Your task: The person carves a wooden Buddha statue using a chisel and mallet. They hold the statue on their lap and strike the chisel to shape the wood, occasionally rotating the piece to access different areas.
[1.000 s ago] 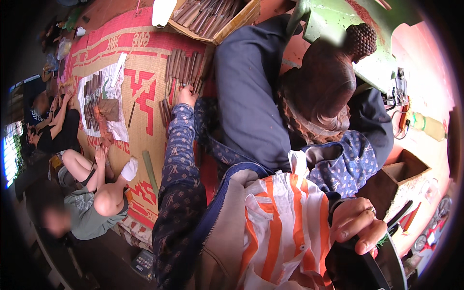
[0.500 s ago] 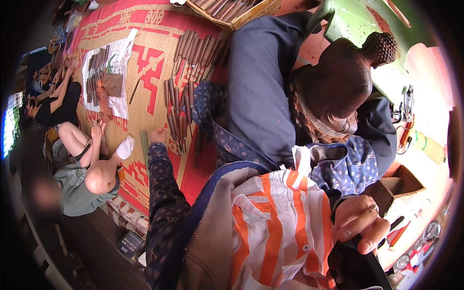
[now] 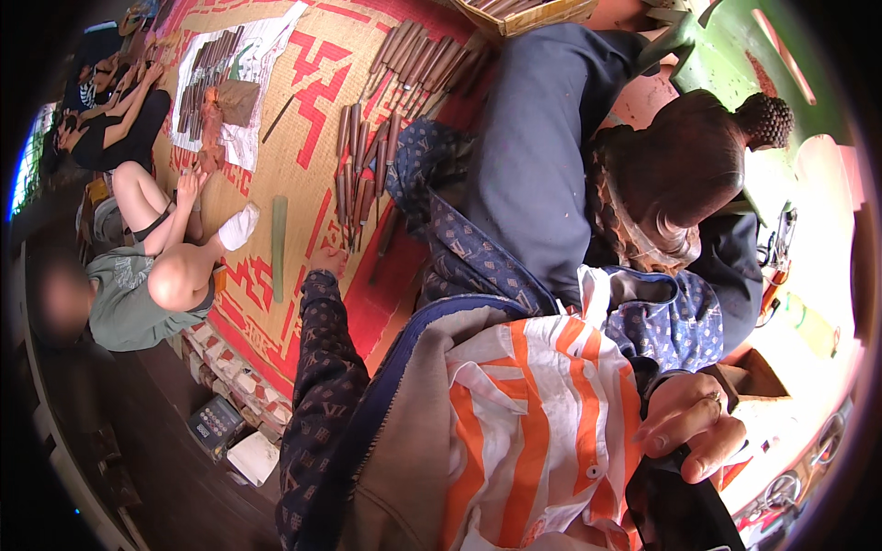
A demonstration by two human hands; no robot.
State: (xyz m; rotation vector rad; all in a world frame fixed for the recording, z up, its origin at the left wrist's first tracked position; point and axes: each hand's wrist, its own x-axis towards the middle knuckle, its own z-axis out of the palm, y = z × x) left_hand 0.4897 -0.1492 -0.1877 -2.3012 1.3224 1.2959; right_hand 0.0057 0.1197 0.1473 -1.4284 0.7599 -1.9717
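My left hand [image 3: 328,262], at the end of a dark patterned sleeve, is low over the woven mat beside the lower ends of a cluster of wood-handled carving tools [image 3: 347,174]. Its fingers are too small to make out. Closer to me on the right, my right hand [image 3: 694,422], with a ring on one finger, is curled over something black that it largely hides. A dark carved wooden statue [image 3: 675,170] with a knobbly head leans between my legs, wrapped at its base by patterned blue cloth [image 3: 671,317]. Neither hand touches the statue.
More carving tools [image 3: 427,64] lie in rows on the mat [image 3: 303,55], below a box of tools [image 3: 528,18]. A flat green strip [image 3: 278,248] lies left of my hand. A seated person [image 3: 152,289] is at left. A green plastic chair [image 3: 726,64] stands far right.
The view has turned, so most of the scene has shifted. My left hand has moved away from the green strip toward the tool ends. My right hand keeps its curled pose.
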